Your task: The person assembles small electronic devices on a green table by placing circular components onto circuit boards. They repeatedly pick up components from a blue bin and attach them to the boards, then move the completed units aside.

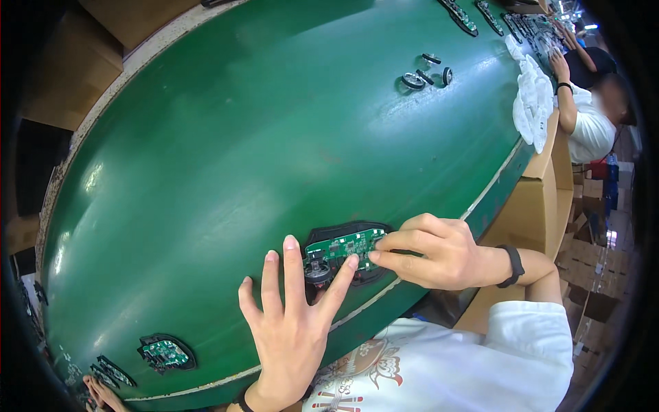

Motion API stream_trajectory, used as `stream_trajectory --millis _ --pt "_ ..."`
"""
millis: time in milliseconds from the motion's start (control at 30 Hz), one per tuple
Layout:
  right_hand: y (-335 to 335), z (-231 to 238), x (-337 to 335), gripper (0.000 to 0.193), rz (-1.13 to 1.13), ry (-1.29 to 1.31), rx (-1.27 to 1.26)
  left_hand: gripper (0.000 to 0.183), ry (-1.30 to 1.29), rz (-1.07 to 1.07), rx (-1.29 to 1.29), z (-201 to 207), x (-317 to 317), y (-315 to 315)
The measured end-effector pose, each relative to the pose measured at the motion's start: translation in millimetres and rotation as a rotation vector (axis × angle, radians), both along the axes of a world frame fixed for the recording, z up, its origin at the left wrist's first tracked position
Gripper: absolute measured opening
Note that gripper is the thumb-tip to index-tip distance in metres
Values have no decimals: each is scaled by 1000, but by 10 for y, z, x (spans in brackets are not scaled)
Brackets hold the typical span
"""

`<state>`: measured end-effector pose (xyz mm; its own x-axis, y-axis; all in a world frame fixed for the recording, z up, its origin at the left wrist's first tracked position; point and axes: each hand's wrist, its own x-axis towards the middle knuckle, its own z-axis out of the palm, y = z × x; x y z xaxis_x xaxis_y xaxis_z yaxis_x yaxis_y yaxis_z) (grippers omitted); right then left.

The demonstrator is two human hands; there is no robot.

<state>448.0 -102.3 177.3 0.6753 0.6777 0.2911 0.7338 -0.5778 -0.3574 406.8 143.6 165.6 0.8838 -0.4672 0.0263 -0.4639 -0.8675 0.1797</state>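
In the head view:
- One green circuit board (336, 248) sits in one black casing (351, 227) on the green surface (226, 158) — it lies between the two hands.
- The left hand (288, 329) is wide, its fingers spread left of the board, the thumb tip at the board's lower edge.
- The right hand (439, 255) is narrow at the board's right end; whether it pinches something, I cannot tell.
- Four round black-rimmed parts (412, 81) lie well apart, farther up.
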Motion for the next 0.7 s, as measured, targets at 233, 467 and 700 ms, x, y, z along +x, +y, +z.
stream_trajectory --millis 233,467,700 --pt "-12 48 20 32 66 -64 -151 62 20 -23 5 11 36 -25" --pt "-244 102 132 44 263 -192 -300 75 193 239 -258 565 -88 527" --pt "63 -67 971 31 -37 -405 -382 80 201 720 173 545 -624 1225"
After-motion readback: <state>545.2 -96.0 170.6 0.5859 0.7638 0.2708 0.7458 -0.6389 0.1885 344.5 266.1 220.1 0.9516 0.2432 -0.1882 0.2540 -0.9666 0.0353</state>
